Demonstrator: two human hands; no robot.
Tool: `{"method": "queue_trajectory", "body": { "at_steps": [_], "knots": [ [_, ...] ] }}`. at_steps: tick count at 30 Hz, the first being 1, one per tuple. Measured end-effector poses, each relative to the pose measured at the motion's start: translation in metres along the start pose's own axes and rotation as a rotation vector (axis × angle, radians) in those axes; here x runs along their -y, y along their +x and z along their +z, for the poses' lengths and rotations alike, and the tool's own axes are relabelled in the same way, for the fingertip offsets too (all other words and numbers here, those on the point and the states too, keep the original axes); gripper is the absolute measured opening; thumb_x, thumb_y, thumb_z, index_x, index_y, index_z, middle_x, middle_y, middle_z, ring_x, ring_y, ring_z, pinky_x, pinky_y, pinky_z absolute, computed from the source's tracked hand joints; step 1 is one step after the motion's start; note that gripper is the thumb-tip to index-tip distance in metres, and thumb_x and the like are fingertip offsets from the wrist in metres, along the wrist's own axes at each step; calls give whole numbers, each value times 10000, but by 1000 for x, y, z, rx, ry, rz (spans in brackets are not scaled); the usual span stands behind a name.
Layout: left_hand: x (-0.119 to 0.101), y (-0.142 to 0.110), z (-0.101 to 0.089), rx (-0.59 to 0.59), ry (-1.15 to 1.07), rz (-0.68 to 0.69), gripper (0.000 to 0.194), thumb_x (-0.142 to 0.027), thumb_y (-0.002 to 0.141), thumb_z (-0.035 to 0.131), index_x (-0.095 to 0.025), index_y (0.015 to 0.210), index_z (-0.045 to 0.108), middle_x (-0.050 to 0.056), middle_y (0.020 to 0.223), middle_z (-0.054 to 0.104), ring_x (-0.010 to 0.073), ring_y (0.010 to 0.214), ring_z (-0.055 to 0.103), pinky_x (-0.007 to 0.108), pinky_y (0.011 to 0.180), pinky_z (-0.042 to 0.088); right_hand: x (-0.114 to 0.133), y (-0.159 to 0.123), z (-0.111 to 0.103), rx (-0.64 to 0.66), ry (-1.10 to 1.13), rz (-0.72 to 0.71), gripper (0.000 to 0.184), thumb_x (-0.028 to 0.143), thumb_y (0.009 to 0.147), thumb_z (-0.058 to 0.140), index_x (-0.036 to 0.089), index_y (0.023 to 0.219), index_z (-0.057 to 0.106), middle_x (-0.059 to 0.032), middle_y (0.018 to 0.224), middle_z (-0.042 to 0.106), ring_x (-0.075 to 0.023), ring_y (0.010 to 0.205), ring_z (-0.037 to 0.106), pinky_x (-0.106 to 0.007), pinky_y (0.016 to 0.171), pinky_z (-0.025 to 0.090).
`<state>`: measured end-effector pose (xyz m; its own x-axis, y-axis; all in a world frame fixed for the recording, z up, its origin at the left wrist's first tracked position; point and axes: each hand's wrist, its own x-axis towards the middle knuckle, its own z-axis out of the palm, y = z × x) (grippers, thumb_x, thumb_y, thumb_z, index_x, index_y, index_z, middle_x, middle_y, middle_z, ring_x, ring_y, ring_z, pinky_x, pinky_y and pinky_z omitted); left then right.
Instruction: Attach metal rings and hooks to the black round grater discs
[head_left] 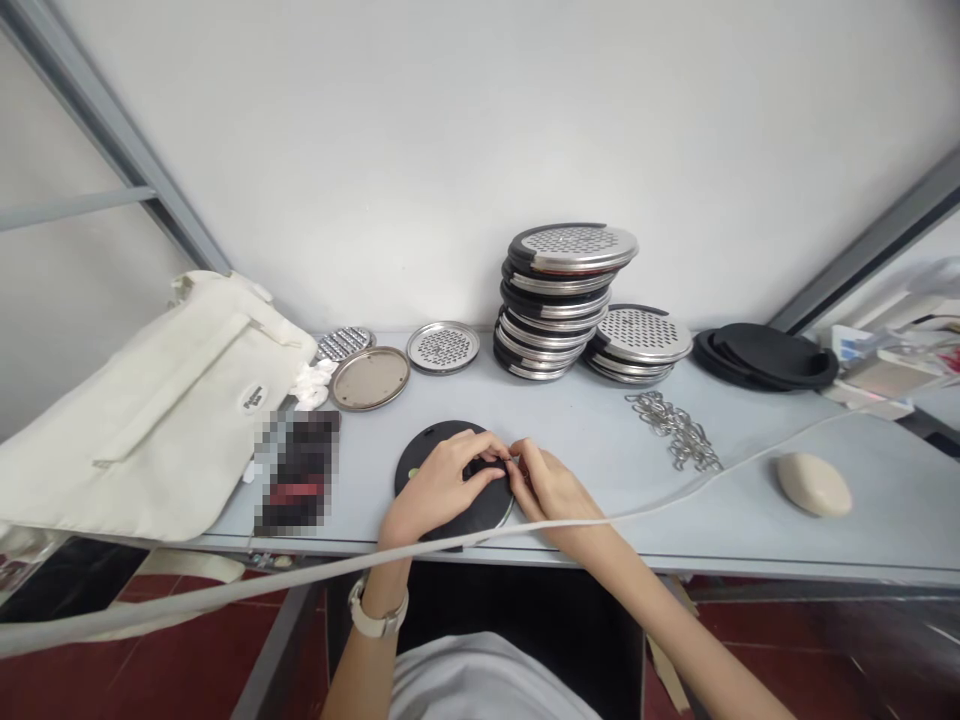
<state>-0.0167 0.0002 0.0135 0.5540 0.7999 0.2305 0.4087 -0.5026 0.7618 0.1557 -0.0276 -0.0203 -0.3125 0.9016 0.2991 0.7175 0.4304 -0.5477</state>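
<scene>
Black disc [480, 508]: one, lower centre of the frame, at the near edge of the grey table [585, 430]. Left hand [454, 475]: laid across the disc, fingers curved. Right hand [546, 485]: at the disc's right rim, fingers bunched, tips meeting the left's; what either hand pinches, if anything, cannot be told, being too small. Grater stacks [559, 300]: two, centre to right of centre. Metal clips [675, 430]: loose heap, right. White bag [150, 410]: left.

Left hand [448, 475] and right hand [551, 485] have fingers [487, 441] close together at a black disc [472, 515], stacked graters [555, 318] behind
</scene>
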Motion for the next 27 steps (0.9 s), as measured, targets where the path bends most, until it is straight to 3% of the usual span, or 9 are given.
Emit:
{"method": "queue_trajectory", "body": {
  "at_steps": [5,27],
  "knots": [
    [0,0,0,5,-15,-19,109,-126,826,532,-199,888,582,2,880,628,148,899,570,265,823,440,1,-2,5,-44,-101,-69,95,198,934,332,187,947,426,-72,852,543,-193,794,541,-330,721,449],
    [-5,-1,-4,0,-45,-67,84,-137,801,535,-199,858,535,4,875,614,153,858,576,273,788,444,-3,-3,6,-35,-106,-87,118,206,945,338,187,1004,439,-74,875,573,-201,815,561,-342,730,463]
  ]
}}
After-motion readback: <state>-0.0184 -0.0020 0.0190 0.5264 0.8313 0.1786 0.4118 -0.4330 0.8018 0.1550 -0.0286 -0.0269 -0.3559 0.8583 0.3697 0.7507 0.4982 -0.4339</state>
